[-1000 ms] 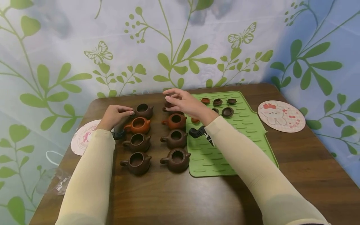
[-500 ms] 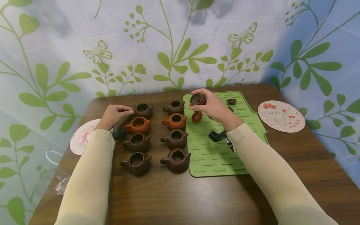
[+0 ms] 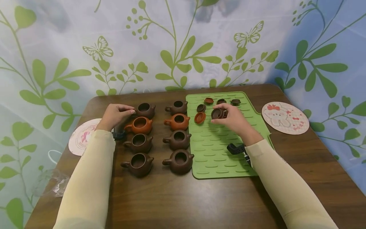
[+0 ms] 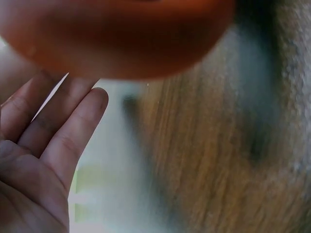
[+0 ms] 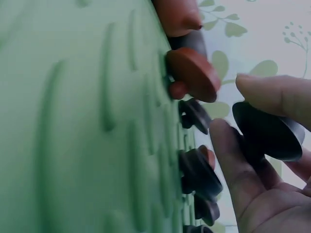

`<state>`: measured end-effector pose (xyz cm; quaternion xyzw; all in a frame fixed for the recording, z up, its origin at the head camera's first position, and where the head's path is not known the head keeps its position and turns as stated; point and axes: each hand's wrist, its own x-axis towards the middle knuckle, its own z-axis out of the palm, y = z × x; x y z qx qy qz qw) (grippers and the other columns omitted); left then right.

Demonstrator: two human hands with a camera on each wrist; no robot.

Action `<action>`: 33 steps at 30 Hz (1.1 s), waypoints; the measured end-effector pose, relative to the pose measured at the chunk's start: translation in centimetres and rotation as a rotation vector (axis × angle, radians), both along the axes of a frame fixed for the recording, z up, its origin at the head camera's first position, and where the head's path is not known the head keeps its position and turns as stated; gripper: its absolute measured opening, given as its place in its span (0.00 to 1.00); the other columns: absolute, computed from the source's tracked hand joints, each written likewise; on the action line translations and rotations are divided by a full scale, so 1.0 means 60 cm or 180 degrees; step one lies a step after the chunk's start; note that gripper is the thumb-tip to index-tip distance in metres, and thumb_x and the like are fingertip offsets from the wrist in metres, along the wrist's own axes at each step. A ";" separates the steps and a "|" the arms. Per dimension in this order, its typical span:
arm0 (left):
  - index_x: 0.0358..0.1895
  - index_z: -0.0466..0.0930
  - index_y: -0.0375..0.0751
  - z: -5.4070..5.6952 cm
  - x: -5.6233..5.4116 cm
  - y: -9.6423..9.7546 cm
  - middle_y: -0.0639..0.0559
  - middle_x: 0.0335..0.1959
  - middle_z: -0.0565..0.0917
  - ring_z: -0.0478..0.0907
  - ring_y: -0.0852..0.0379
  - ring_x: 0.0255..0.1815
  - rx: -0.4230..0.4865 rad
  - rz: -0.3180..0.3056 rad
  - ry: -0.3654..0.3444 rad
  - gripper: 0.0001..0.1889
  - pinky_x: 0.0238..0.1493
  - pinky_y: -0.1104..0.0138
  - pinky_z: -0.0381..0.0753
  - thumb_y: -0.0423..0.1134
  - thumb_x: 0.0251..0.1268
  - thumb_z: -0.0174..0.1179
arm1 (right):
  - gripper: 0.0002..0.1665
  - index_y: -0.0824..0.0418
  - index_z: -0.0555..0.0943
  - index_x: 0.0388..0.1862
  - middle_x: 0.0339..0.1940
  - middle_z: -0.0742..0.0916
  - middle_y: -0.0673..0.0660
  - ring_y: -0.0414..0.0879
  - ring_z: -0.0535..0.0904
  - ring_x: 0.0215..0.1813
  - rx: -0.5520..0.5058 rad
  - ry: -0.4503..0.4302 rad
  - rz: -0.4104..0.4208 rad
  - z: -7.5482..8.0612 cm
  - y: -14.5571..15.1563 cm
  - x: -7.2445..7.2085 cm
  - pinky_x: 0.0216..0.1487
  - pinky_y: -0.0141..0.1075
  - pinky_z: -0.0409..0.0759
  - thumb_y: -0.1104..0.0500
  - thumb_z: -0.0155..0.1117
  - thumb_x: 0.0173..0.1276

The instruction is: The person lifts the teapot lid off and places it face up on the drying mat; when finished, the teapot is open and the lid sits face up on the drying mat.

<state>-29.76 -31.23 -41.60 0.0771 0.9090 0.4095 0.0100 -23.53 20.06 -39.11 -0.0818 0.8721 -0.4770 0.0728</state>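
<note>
My left hand (image 3: 114, 116) pinches the handle of a dark brown clay teapot (image 3: 145, 110) at the back of the left column. In the left wrist view, an orange teapot (image 4: 121, 39) close to the camera hides the thumb and index finger; the other fingers (image 4: 73, 131) extend loosely. My right hand (image 3: 233, 119) holds a dark brown teapot lid (image 3: 217, 114) between thumb and fingers, over the green mat (image 3: 211, 149). The right wrist view shows this dark lid (image 5: 265, 131) beside several lids lying on the mat, an orange lid (image 5: 192, 73) among them.
Lidless teapots stand in two columns, including an orange teapot (image 3: 179, 122) and a dark teapot (image 3: 178, 161). A dark lid (image 3: 201, 108) and orange lid (image 3: 200, 117) lie at the mat's left. Round printed coasters flank them: a bunny coaster (image 3: 285, 118) and a left coaster (image 3: 81, 138).
My right hand has carried the dark lid from beside the back teapot of the right column rightward over the mat. The left hand stays at its teapot's handle.
</note>
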 end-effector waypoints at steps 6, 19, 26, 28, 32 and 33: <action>0.55 0.92 0.40 0.006 0.000 0.002 0.41 0.54 0.88 0.80 0.45 0.59 0.0003 -0.0029 -0.0028 0.18 0.63 0.48 0.75 0.49 0.73 0.71 | 0.39 0.58 0.77 0.74 0.61 0.82 0.61 0.57 0.80 0.52 0.0414 0.0032 0.0227 -0.012 -0.004 0.011 0.47 0.52 0.78 0.54 0.81 0.66; 0.54 0.92 0.41 0.003 -0.002 -0.003 0.41 0.54 0.88 0.80 0.45 0.60 0.0007 -0.0013 -0.0027 0.18 0.64 0.48 0.75 0.49 0.72 0.71 | 0.37 0.59 0.79 0.71 0.73 0.76 0.64 0.60 0.78 0.61 0.0710 -0.0015 0.0460 -0.024 -0.017 0.012 0.56 0.57 0.77 0.58 0.83 0.64; 0.55 0.92 0.40 0.001 0.000 -0.004 0.41 0.55 0.88 0.80 0.44 0.59 -0.0021 -0.0033 0.0001 0.19 0.63 0.47 0.75 0.50 0.72 0.71 | 0.36 0.60 0.80 0.69 0.73 0.76 0.64 0.62 0.76 0.64 0.0722 0.0001 0.0416 -0.028 -0.022 0.014 0.58 0.59 0.77 0.58 0.84 0.63; 0.55 0.92 0.40 0.001 0.001 -0.005 0.41 0.54 0.88 0.80 0.44 0.59 -0.0029 -0.0029 0.0000 0.19 0.63 0.47 0.76 0.50 0.72 0.71 | 0.37 0.60 0.80 0.69 0.72 0.75 0.64 0.63 0.74 0.66 0.0739 0.0007 0.0435 -0.027 -0.023 0.015 0.60 0.60 0.76 0.56 0.84 0.63; 0.55 0.92 0.40 0.001 0.002 -0.003 0.41 0.55 0.88 0.80 0.45 0.59 -0.0016 -0.0028 -0.0021 0.19 0.62 0.48 0.76 0.50 0.72 0.71 | 0.39 0.60 0.80 0.71 0.73 0.75 0.64 0.64 0.71 0.70 0.0803 0.0005 0.0484 -0.025 -0.023 0.017 0.63 0.62 0.73 0.53 0.84 0.63; 0.55 0.92 0.40 0.001 0.003 -0.003 0.41 0.55 0.88 0.80 0.45 0.59 -0.0012 -0.0033 -0.0033 0.19 0.62 0.48 0.76 0.50 0.72 0.71 | 0.39 0.60 0.79 0.71 0.73 0.75 0.64 0.64 0.70 0.71 0.0823 0.0004 0.0490 -0.024 -0.023 0.018 0.64 0.63 0.73 0.53 0.84 0.63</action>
